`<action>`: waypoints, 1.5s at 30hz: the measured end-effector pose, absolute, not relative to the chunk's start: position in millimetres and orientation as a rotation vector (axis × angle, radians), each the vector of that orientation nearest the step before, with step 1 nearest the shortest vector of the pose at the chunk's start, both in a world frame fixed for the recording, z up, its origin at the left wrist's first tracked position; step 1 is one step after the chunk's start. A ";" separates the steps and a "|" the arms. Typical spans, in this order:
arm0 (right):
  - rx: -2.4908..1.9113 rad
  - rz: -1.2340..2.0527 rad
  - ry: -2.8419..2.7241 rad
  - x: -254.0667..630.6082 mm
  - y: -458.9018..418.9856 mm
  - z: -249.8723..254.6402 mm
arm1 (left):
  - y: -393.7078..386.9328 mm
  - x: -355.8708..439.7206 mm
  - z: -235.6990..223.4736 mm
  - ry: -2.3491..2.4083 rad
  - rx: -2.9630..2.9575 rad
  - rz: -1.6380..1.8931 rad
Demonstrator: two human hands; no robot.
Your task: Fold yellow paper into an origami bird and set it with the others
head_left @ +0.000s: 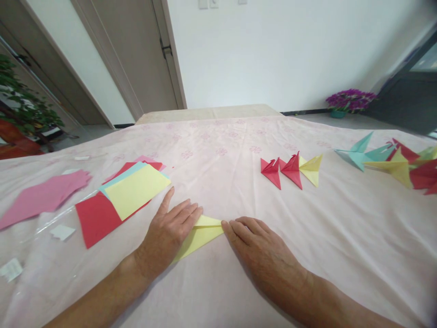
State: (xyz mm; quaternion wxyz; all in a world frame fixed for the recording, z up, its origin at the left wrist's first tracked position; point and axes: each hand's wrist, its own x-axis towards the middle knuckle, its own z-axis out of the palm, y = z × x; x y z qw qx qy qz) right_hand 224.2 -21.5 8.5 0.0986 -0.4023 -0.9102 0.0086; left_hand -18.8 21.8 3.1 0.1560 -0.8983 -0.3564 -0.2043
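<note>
A partly folded sheet of yellow origami paper (201,237) lies on the cloth in front of me, with a crease running toward its pointed right end. Across its left part rests my left hand (172,228), flat, thumb spread away from the fingers. My right hand (257,241) has its fingers closed together, thumb and index at the paper's right tip. The paper under my left palm is hidden. Just beyond my left thumb is a stack of coloured paper with a yellow sheet (138,189) on top, over blue and red sheets (97,218).
Pink sheets (44,193), clear plastic and white scraps (63,232) lie at left. Two red folded cranes (291,171) and a yellow one (311,169) stand right of centre. More cranes, including a blue-green one (362,152), cluster far right on the tablecloth (218,173).
</note>
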 end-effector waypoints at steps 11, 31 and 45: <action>-1.272 0.036 -2.772 218.5 -20.7 10.3 | 26.6 -38.2 2.4 -0.925 -2.627 -0.299; -1.205 -0.095 -2.738 219.5 -19.5 1.2 | 24.7 -70.4 9.7 -0.773 -2.680 -0.691; -1.134 -0.227 -2.692 220.5 -17.1 -3.7 | 26.7 -70.5 3.6 -0.889 -2.809 -0.530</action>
